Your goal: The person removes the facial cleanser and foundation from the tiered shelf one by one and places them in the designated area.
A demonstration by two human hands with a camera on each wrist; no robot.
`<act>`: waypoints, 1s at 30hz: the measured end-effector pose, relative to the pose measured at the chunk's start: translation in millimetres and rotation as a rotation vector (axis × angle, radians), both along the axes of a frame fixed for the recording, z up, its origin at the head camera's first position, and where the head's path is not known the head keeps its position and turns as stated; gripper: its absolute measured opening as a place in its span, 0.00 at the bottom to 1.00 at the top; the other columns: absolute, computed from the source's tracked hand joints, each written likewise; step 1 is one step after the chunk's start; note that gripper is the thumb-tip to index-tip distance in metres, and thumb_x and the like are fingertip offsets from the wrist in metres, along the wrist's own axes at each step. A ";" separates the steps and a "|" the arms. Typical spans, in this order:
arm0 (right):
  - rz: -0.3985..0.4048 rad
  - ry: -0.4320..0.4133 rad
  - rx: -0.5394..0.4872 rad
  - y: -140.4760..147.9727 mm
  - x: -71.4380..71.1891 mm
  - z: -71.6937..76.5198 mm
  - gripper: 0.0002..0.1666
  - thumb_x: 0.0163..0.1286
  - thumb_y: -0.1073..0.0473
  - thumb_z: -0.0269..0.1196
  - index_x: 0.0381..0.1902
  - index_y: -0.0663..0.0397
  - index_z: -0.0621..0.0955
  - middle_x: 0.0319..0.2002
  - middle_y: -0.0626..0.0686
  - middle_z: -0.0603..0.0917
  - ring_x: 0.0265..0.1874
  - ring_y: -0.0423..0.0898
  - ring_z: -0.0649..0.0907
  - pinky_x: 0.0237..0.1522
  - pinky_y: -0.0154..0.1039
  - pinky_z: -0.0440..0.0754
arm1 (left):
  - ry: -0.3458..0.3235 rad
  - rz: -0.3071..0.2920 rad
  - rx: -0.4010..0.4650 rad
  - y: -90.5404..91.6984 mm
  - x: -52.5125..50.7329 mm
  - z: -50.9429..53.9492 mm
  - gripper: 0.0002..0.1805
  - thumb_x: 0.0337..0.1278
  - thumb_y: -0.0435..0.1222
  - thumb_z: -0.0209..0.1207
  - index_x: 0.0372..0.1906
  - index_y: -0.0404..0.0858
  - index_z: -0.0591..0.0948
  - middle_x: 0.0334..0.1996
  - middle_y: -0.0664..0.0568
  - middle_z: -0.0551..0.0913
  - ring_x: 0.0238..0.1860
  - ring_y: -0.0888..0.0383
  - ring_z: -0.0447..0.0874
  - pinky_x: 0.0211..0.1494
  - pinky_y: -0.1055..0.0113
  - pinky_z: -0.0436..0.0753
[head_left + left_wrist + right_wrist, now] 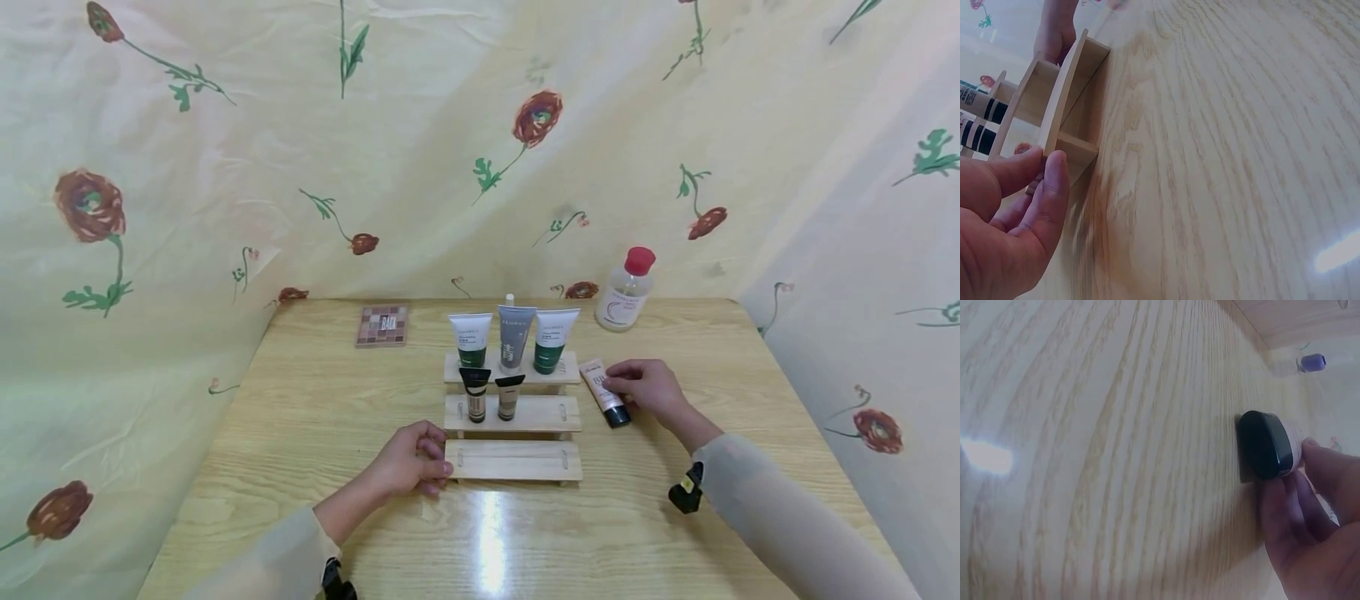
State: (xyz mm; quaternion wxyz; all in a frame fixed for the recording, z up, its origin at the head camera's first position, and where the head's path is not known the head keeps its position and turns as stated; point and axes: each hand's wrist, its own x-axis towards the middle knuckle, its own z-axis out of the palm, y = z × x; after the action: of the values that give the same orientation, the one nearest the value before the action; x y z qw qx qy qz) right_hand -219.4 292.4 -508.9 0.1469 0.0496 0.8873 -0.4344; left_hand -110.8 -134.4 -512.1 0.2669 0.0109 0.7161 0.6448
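My left hand [408, 461] pinches the left end of the lowest step of a three-tier wooden display rack [513, 461]; thumb and fingers grip the board's edge in the left wrist view. To the rack's right, my right hand [651, 390] holds a pink BB cream tube [597, 383] between thumb and fingers. Its black cap [1266, 445] points toward me, low over the table. On the top step stand a white-and-green tube [471, 340], a grey tube [515, 337] and another white-and-green tube [551, 340]. Two small black-topped tubes [476, 396] stand on the middle step.
An eyeshadow palette [382, 326] lies at the back left of the wooden table [322, 400]. A clear bottle with a red cap [625, 292] stands at the back right. Something white-tipped [510, 299] shows behind the grey tube, mostly hidden. Flowered cloth [420, 167] hangs behind the table.
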 end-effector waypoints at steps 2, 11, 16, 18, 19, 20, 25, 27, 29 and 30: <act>0.006 0.003 -0.004 0.9 0.3 0.2 0.23 0.74 0.52 0.66 0.59 0.61 0.82 0.50 0.60 0.86 0.40 0.47 0.83 0.35 0.38 0.90 | 0.005 0.003 0.000 0.3 0.4 0.7 0.25 0.58 0.21 0.67 0.59 0.25 0.71 0.38 0.43 0.80 0.30 0.52 0.86 0.34 0.56 0.94; 0.042 0.064 -0.055 7.7 7.4 16.6 0.29 0.74 0.50 0.66 0.63 0.65 0.79 0.54 0.64 0.85 0.47 0.53 0.86 0.40 0.44 0.93 | 0.005 0.013 0.004 0.3 1.1 1.4 0.27 0.56 0.21 0.67 0.61 0.24 0.71 0.40 0.41 0.79 0.31 0.53 0.86 0.36 0.56 0.94; 0.097 0.143 -0.076 8.5 18.4 44.2 0.31 0.73 0.47 0.68 0.63 0.64 0.79 0.56 0.64 0.84 0.48 0.52 0.86 0.40 0.44 0.93 | -0.009 0.011 0.011 -1.4 2.3 1.0 0.29 0.56 0.21 0.68 0.62 0.25 0.71 0.41 0.40 0.79 0.33 0.52 0.87 0.37 0.56 0.94; 0.119 0.174 -0.080 5.9 24.2 58.1 0.29 0.72 0.47 0.68 0.61 0.62 0.80 0.54 0.63 0.85 0.46 0.48 0.87 0.39 0.43 0.93 | -0.016 0.011 0.016 -1.8 2.4 0.5 0.30 0.56 0.21 0.68 0.62 0.25 0.71 0.41 0.40 0.79 0.33 0.52 0.87 0.37 0.56 0.94; 0.132 0.188 -0.081 4.1 27.1 64.8 0.28 0.72 0.47 0.68 0.60 0.60 0.80 0.53 0.62 0.85 0.45 0.45 0.87 0.39 0.42 0.93 | -0.020 0.012 0.020 -2.0 2.3 0.4 0.30 0.56 0.21 0.68 0.63 0.25 0.71 0.41 0.41 0.79 0.33 0.52 0.87 0.37 0.56 0.94; 0.143 0.206 -0.083 1.9 29.9 71.2 0.26 0.72 0.48 0.69 0.59 0.59 0.81 0.52 0.61 0.86 0.43 0.43 0.87 0.38 0.41 0.92 | -0.024 0.015 0.024 -2.2 2.1 0.5 0.30 0.56 0.21 0.68 0.63 0.25 0.70 0.41 0.41 0.79 0.33 0.52 0.87 0.36 0.57 0.94; 0.193 0.261 -0.108 -15.4 42.9 98.7 0.20 0.70 0.51 0.71 0.54 0.56 0.83 0.47 0.57 0.87 0.39 0.42 0.87 0.37 0.41 0.93 | -0.048 0.028 0.032 -2.3 0.9 1.8 0.30 0.55 0.21 0.68 0.63 0.24 0.70 0.41 0.42 0.79 0.33 0.52 0.87 0.36 0.57 0.94; 0.222 0.271 -0.121 -25.1 47.6 105.8 0.19 0.69 0.53 0.71 0.53 0.56 0.84 0.46 0.57 0.88 0.39 0.43 0.87 0.37 0.44 0.93 | -0.051 0.028 0.032 -2.0 0.8 2.1 0.30 0.55 0.21 0.68 0.63 0.24 0.71 0.40 0.42 0.79 0.33 0.53 0.87 0.36 0.57 0.94; 0.260 0.287 -0.131 -36.5 51.7 109.6 0.17 0.69 0.55 0.72 0.51 0.57 0.84 0.45 0.57 0.88 0.39 0.43 0.87 0.38 0.43 0.93 | -0.050 0.026 0.033 -2.1 0.8 2.8 0.30 0.55 0.21 0.68 0.63 0.23 0.71 0.40 0.42 0.79 0.33 0.53 0.87 0.36 0.57 0.94; 0.279 0.293 -0.132 -42.3 53.4 110.2 0.16 0.68 0.56 0.72 0.51 0.56 0.85 0.44 0.56 0.88 0.39 0.43 0.87 0.38 0.41 0.93 | -0.050 0.024 0.034 -2.0 0.6 2.6 0.30 0.56 0.21 0.68 0.63 0.23 0.71 0.41 0.42 0.79 0.33 0.53 0.87 0.37 0.56 0.94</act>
State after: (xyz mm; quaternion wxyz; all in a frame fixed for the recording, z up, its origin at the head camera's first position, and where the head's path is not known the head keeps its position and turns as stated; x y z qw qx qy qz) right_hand -166.0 250.1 -398.7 0.0779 -0.1473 0.8670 -0.4696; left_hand -110.1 -136.4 -509.5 0.2769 -0.0095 0.6982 0.6602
